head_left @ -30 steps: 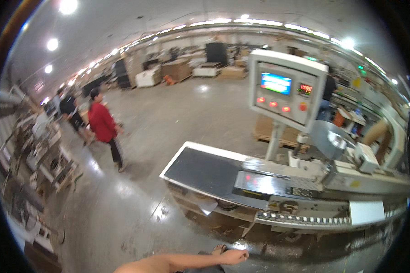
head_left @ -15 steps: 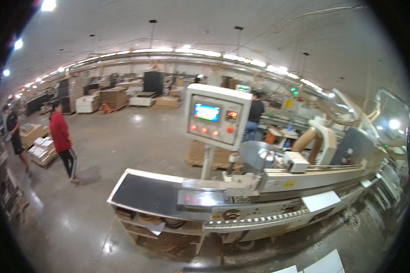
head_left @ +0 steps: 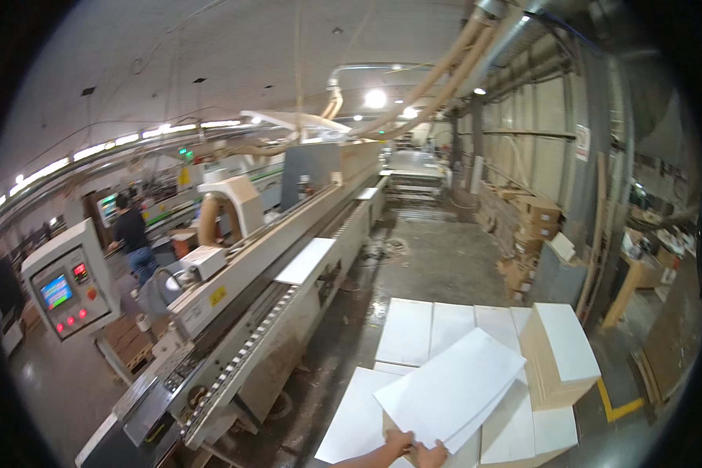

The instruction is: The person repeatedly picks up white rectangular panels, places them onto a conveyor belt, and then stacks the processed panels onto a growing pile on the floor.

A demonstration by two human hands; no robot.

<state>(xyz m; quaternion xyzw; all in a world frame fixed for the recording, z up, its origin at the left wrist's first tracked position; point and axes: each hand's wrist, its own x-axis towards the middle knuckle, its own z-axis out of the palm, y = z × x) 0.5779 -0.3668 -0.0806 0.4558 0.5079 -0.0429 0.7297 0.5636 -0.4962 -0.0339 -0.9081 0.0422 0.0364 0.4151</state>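
My left hand and my right hand are close together at the near corner of a white rectangular panel. Fingers of both hands are closed on its edge. A second white sheet shows just beneath it, slightly fanned out. This panel lies at a slant over stacks of similar white panels. To the right rises a taller stack with tan edges.
Left of the stacks runs a long edge-processing machine with a roller rail. Another white panel rests on it. A control box stands at far left, with a person behind. Cardboard boxes line the right wall.
My view has swung right, from the machine's control end to the panel stacks. My hands have come into view, holding a white panel. The people at the left have left the picture.
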